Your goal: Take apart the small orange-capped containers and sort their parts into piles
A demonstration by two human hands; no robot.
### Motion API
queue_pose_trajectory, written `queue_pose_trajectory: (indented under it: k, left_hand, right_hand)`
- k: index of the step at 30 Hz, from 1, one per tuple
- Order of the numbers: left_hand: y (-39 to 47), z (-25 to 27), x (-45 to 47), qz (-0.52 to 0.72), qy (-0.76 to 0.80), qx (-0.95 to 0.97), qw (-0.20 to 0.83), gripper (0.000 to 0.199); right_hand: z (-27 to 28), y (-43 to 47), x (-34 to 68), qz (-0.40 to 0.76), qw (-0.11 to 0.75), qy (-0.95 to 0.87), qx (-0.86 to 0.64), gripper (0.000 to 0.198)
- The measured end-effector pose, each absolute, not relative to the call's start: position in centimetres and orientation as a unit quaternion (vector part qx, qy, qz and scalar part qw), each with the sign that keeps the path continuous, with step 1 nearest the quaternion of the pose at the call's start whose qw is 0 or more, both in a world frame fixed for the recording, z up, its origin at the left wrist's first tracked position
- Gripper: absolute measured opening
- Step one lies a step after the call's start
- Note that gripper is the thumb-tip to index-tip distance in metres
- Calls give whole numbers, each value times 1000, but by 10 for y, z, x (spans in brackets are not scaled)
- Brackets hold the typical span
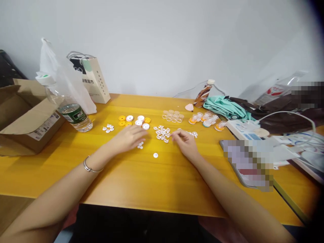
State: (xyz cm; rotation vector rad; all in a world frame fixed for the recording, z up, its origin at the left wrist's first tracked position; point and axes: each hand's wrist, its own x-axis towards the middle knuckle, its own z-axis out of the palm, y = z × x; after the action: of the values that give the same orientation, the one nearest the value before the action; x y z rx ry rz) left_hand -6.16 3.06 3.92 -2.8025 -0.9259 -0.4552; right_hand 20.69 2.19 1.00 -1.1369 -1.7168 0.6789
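My left hand [130, 137] hovers low over the table, palm down, its fingers loosely stretched and apart from anything visible. Small white pieces [140, 145] lie just beneath its fingertips, and yellow and white round caps [138, 123] sit behind it. My right hand [184, 143] is curled, thumb and fingertips pinched together beside a pile of white spoked pieces [162, 132]; whatever may be between the fingertips is too small to make out. More white spoked pieces [194, 134] lie behind the right hand. A single white disc [155, 155] rests on the table between both hands.
Transparent cups [173, 116] and assembled orange-and-clear pieces [194, 118] stand farther back. At left are a cardboard box [48, 125], a water bottle [76, 116] and a paper bag [97, 82]. A phone [243, 165], power strip [243, 130], teal cloth [226, 107] and brown bottle [204, 94] occupy the right.
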Motion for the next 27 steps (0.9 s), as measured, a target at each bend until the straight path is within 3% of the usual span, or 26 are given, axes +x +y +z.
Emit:
queue_pose_trajectory:
  k: [3,7,10,13,20,24,27]
  left_hand:
    - [8,34,-36,-129,-226,-965,35,40]
    - [-5,26,-24,-116,-181,-977,1,38]
    - [-4,20,-25,-112,-164,-980,-3,33]
    - [-1,18,-26,-111,-157,-981,1,30]
    - [-2,17,-25,-114,-147,-982,-25,28]
    - [2,25,-29,-137,-158,-978,-14,30]
    - [20,40,-51,-178,-223,-958,3,29]
  right_hand:
    - [13,44,241,83,519,-658,-539,21]
    - [7,72,292,-119,450,-640,-611,41]
    - [-4,83,314,-118,334,-630,-691,58]
    - [-11,89,321,-99,276,-642,-708,58]
    - [-9,91,325,-154,337,-651,-663,30]
    - [-7,90,325,-152,346,-650,-660,21]
    - [3,83,317,-158,402,-650,-625,16]
